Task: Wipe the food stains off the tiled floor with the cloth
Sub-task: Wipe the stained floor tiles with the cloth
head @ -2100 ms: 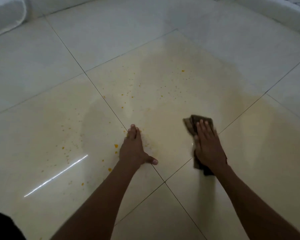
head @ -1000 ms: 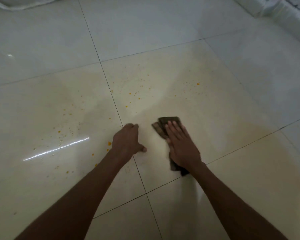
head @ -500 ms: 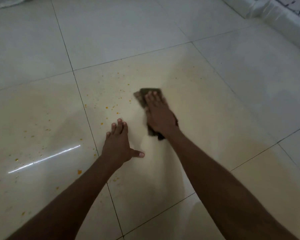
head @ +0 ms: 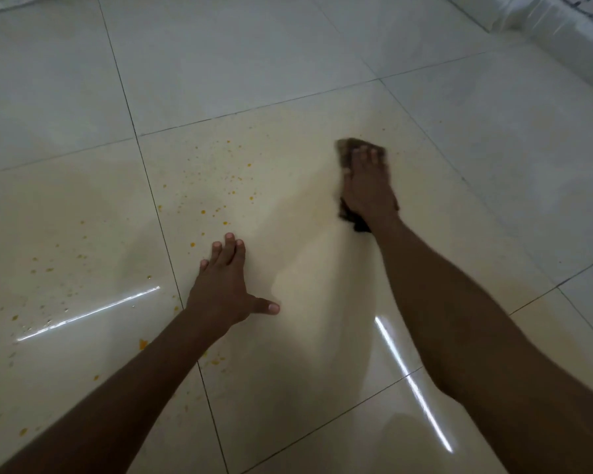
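Pressure is what I am reading in the right hand (head: 368, 193): it is lying flat with fingers straight on the dark brown folded cloth (head: 355, 145), pinning it to the glossy cream tiled floor (head: 322, 354) at the far edge of the lit patch, so the grip is spread rather than closed around the fabric. I am judging that the flat palm is there to keep the whole pad in contact during a stroke; the cloth's edges are blurring. The left hand (head: 225, 289) is resting spread and bare on the tile near a grout line, holding nothing, apparently bracing my weight. Orange food specks (head: 220, 186) are lying scattered between and left of the hands, untouched, so I am estimating much wiping remains leftward.
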